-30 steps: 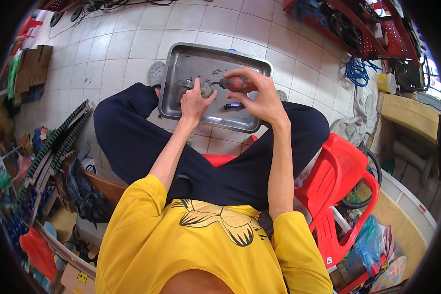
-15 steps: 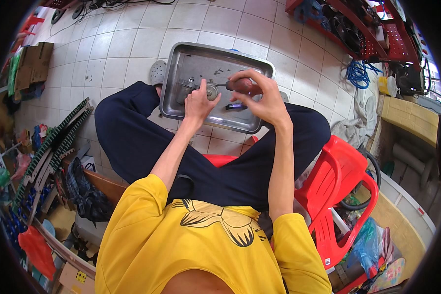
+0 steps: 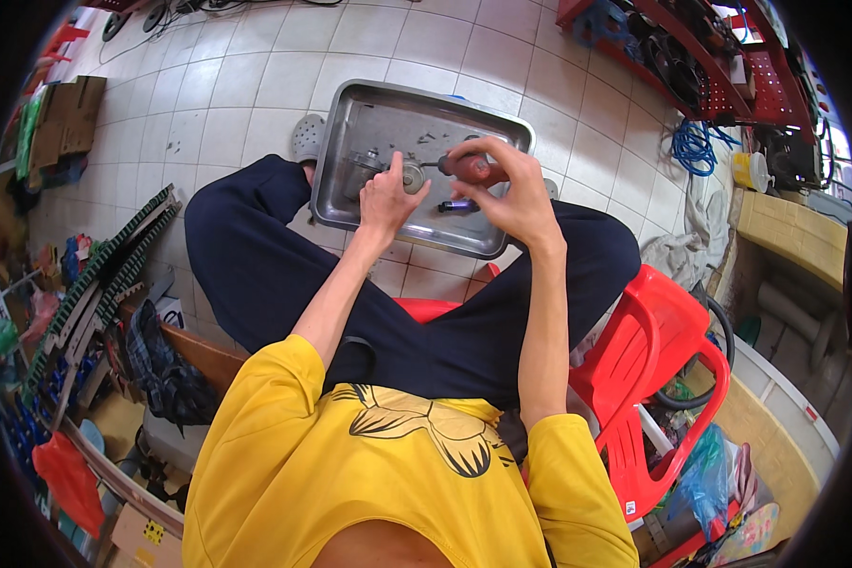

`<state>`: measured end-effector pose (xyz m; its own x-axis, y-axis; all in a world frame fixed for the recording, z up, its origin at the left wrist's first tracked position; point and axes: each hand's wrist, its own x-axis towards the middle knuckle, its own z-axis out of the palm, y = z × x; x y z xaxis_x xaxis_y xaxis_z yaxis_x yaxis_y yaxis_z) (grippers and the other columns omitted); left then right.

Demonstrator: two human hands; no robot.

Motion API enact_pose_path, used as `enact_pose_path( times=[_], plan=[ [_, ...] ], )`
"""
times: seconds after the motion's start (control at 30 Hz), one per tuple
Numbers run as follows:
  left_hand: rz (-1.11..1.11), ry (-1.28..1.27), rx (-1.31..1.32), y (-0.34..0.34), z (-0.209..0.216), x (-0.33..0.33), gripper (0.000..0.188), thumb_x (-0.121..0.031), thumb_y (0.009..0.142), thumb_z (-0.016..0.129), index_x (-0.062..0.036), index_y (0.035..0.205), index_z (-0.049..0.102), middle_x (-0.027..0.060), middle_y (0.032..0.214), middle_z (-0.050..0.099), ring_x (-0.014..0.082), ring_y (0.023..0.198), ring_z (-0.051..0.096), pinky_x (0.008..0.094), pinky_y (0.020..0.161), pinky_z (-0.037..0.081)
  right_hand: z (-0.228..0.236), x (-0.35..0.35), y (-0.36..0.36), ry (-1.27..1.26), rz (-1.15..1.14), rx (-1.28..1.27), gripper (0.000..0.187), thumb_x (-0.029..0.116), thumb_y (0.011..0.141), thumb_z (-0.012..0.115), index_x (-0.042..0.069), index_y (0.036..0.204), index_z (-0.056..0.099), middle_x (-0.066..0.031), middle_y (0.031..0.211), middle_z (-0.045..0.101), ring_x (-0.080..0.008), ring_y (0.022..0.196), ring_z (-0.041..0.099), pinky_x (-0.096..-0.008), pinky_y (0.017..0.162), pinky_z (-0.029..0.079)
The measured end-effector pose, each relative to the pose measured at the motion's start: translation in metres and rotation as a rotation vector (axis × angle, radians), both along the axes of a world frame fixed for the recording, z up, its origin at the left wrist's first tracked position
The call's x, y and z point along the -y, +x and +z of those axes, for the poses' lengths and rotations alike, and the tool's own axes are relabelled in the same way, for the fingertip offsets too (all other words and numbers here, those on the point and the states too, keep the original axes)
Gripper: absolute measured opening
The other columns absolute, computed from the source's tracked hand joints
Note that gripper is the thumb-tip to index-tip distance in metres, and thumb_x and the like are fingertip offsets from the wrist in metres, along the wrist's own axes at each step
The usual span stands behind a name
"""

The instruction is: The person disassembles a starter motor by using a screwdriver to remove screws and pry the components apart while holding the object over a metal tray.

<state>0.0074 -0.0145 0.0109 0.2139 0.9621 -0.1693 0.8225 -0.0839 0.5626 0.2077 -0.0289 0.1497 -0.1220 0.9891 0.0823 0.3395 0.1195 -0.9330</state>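
Observation:
A shallow metal tray (image 3: 350,99) stands between my knees. In it, my left hand (image 3: 385,202) grips a round metal part (image 3: 413,177) between thumb and forefinger, with a larger metal housing (image 3: 362,168) just to its left. My right hand (image 3: 516,189) has its fingers curled around the red-and-dark handle of a screwdriver (image 3: 473,169). Its thin shaft points left toward the round part; I cannot tell whether the tip touches it. Below the handle lies a small purple-and-black object (image 3: 457,205). Several small dark pieces (image 3: 426,136) are scattered at the tray's far side.
White floor tiles (image 3: 256,66) surround the tray. A red plastic chair (image 3: 634,341) stands by my right leg. Coiled blue cable (image 3: 696,147) lies beside a red rack (image 3: 691,76) at the far right. Green-edged strips (image 3: 104,284) and piled goods are at left.
The screwdriver's handle has turned slightly in my right hand and shows more of its red side. My left hand stays in place on the round part.

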Motion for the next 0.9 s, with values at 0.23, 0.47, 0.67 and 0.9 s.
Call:
enact_pose_path(
  times=[0.23, 0.47, 0.67, 0.9],
  plan=[
    [-0.010, 0.013, 0.035, -0.001, 0.000, 0.001, 0.053, -0.041, 0.085, 0.080, -0.0060, 0.113, 0.052, 0.0224, 0.082, 0.074, 0.0457, 0.080, 0.073, 0.0562, 0.067, 0.058, 0.004, 0.000, -0.005, 0.062, -0.033, 0.224, 0.038, 0.007, 0.077, 0.089, 0.006, 0.110, 0.068, -0.0032, 0.100, 0.071, -0.0147, 0.085, 0.066, -0.0297, 0.066, 0.053],
    [0.003, 0.036, 0.033, -0.001, -0.004, 0.001, 0.054, -0.041, 0.084, 0.080, -0.0057, 0.114, 0.053, 0.0221, 0.081, 0.074, 0.0455, 0.079, 0.072, 0.0562, 0.065, 0.058, -0.002, 0.001, -0.003, 0.004, -0.041, 0.123, 0.041, 0.006, 0.080, 0.087, 0.006, 0.115, 0.064, -0.0046, 0.100, 0.071, -0.0155, 0.084, 0.068, -0.0307, 0.068, 0.054],
    [0.012, 0.026, 0.030, 0.000, 0.000, 0.001, 0.058, -0.044, 0.083, 0.081, -0.0037, 0.113, 0.053, 0.0238, 0.078, 0.072, 0.0473, 0.077, 0.071, 0.0558, 0.065, 0.057, 0.004, 0.000, -0.016, 0.025, -0.119, 0.253, 0.037, 0.005, 0.083, 0.084, 0.005, 0.114, 0.064, -0.0069, 0.099, 0.071, -0.0173, 0.085, 0.072, -0.0293, 0.069, 0.055],
    [0.001, 0.026, 0.005, 0.000, -0.002, 0.001, 0.054, -0.043, 0.084, 0.080, -0.0067, 0.114, 0.053, 0.0211, 0.078, 0.073, 0.0450, 0.076, 0.072, 0.0556, 0.065, 0.058, 0.000, -0.001, -0.016, 0.035, -0.027, 0.081, 0.035, 0.011, 0.082, 0.086, 0.007, 0.109, 0.063, -0.0025, 0.101, 0.069, -0.0153, 0.077, 0.069, -0.0288, 0.067, 0.054]
  ],
)
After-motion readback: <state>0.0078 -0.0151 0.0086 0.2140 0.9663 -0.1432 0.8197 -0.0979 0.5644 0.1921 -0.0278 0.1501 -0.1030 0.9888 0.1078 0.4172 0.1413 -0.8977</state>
